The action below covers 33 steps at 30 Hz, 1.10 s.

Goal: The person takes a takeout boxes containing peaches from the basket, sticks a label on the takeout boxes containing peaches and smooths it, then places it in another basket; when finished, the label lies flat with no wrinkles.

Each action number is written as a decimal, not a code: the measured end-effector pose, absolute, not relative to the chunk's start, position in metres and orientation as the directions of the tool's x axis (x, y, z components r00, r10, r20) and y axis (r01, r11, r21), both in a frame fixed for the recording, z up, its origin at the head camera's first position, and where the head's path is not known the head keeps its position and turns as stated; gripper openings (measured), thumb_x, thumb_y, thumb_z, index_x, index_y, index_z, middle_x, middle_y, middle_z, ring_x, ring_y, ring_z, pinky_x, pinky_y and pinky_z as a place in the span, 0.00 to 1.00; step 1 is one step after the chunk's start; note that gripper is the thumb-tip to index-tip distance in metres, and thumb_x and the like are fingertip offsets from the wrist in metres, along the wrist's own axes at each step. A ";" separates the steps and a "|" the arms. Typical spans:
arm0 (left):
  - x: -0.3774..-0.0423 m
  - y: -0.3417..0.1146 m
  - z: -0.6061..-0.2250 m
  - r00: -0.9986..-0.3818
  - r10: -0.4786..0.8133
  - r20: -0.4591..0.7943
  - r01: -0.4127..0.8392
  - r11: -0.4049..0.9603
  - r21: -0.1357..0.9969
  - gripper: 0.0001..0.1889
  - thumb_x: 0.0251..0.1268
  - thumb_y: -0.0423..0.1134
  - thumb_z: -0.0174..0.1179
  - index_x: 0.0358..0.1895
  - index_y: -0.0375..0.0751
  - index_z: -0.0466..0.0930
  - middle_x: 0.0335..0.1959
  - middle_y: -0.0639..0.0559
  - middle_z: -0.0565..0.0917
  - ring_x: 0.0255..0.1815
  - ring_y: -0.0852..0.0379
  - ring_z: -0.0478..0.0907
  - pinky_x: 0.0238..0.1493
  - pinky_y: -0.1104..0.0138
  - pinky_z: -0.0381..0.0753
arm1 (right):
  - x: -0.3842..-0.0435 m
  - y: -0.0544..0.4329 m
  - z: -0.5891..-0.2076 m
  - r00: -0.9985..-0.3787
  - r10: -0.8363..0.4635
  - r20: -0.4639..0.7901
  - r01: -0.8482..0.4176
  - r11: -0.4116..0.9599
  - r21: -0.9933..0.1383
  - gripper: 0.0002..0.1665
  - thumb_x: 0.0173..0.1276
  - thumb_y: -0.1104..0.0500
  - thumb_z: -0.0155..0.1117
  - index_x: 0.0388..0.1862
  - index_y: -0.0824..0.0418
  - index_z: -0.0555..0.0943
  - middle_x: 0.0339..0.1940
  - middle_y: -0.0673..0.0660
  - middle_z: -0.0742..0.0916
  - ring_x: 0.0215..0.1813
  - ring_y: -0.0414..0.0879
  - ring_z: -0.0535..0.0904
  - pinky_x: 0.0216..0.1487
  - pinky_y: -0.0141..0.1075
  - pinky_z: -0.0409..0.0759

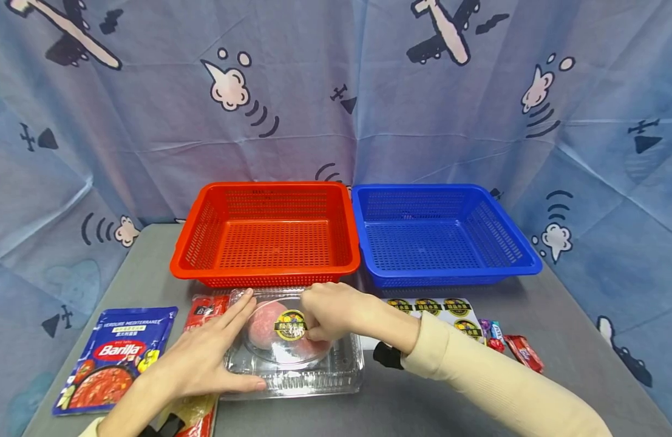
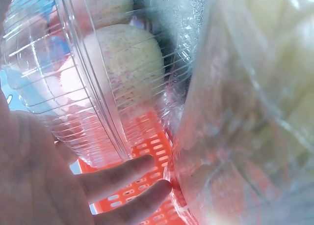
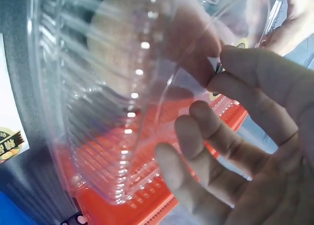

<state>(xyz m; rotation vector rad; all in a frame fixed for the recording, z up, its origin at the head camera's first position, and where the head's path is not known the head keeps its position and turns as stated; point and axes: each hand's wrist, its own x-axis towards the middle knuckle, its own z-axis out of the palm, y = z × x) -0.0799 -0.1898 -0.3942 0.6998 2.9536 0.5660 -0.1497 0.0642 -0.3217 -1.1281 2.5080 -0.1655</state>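
Note:
A clear plastic fruit box (image 1: 336,370) lies on the table with pinkish round fruits (image 1: 264,328), which look like peaches, inside. On its lid is a round black-and-yellow sticker (image 1: 290,325). My left hand (image 1: 204,352) rests along the box's left side with its fingers extended and its thumb near the front edge. With thumb and forefinger, my right hand (image 1: 332,312) pinches the right edge of the sticker against the lid. The right wrist view shows the other fingers (image 3: 189,136) loosely bent above the clear lid. A sticker sheet (image 1: 442,306) lies to the right of the box.
Behind the box stand a red basket (image 1: 264,271) and a blue basket (image 1: 456,271), side by side. A blue Barilla pouch (image 1: 117,358) lies at left. A red-and-clear food packet (image 1: 204,309) is partly under my left arm. Small wrapped snacks (image 1: 524,352) lie at right.

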 end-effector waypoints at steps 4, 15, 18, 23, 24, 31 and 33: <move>-0.080 -0.189 -0.393 -0.901 0.434 0.025 0.413 0.835 0.363 0.66 0.41 0.84 0.62 0.83 0.54 0.52 0.85 0.51 0.55 0.70 0.32 0.75 0.53 0.33 0.80 | -0.150 0.067 -0.323 -0.584 -0.759 -0.286 -0.702 0.650 -0.291 0.32 0.61 0.60 0.74 0.01 0.49 0.71 0.04 0.38 0.67 0.16 0.33 0.60 0.16 0.26 0.54; -0.080 -0.189 -0.393 -0.903 0.429 0.013 0.403 0.836 0.373 0.66 0.41 0.84 0.63 0.83 0.54 0.51 0.85 0.51 0.55 0.69 0.31 0.75 0.51 0.31 0.80 | -0.161 0.067 -0.328 -0.608 -0.769 -0.198 -0.665 0.629 -0.403 0.16 0.57 0.57 0.81 0.13 0.56 0.88 0.14 0.42 0.85 0.19 0.29 0.71 0.20 0.24 0.69; -0.080 -0.190 -0.392 -0.899 0.438 0.018 0.413 0.832 0.370 0.66 0.41 0.83 0.64 0.83 0.54 0.51 0.85 0.50 0.55 0.69 0.31 0.75 0.50 0.31 0.80 | -0.162 0.065 -0.327 -0.621 -0.759 -0.197 -0.638 0.635 -0.435 0.16 0.55 0.57 0.83 0.12 0.57 0.87 0.14 0.44 0.86 0.19 0.31 0.71 0.21 0.24 0.68; -0.081 -0.191 -0.390 -0.898 0.439 0.009 0.412 0.835 0.366 0.67 0.41 0.83 0.64 0.84 0.52 0.51 0.85 0.49 0.55 0.69 0.29 0.74 0.50 0.30 0.79 | -0.165 0.062 -0.329 -0.640 -0.752 -0.159 -0.612 0.623 -0.487 0.20 0.52 0.56 0.84 0.08 0.60 0.84 0.09 0.43 0.80 0.18 0.32 0.65 0.19 0.23 0.64; -0.081 -0.191 -0.390 -0.898 0.440 0.008 0.412 0.834 0.367 0.67 0.41 0.83 0.64 0.84 0.52 0.51 0.85 0.49 0.54 0.69 0.29 0.74 0.50 0.30 0.79 | -0.166 0.061 -0.330 -0.640 -0.754 -0.150 -0.611 0.617 -0.497 0.21 0.53 0.56 0.84 0.08 0.60 0.84 0.08 0.43 0.79 0.17 0.32 0.63 0.19 0.23 0.62; -0.080 -0.190 -0.392 -0.894 0.448 0.012 0.420 0.828 0.372 0.66 0.42 0.83 0.63 0.84 0.53 0.50 0.85 0.50 0.54 0.70 0.30 0.74 0.50 0.32 0.81 | -0.166 0.050 -0.335 -0.629 -0.770 -0.109 -0.625 0.584 -0.518 0.17 0.54 0.55 0.84 0.12 0.58 0.87 0.14 0.48 0.87 0.18 0.31 0.68 0.22 0.24 0.66; -0.080 -0.190 -0.392 -0.893 0.449 0.015 0.423 0.828 0.368 0.66 0.42 0.83 0.63 0.84 0.53 0.51 0.85 0.50 0.53 0.70 0.31 0.74 0.50 0.33 0.81 | -0.165 0.047 -0.335 -0.630 -0.769 -0.107 -0.632 0.588 -0.504 0.17 0.51 0.54 0.85 0.12 0.58 0.87 0.14 0.47 0.86 0.17 0.31 0.69 0.22 0.24 0.68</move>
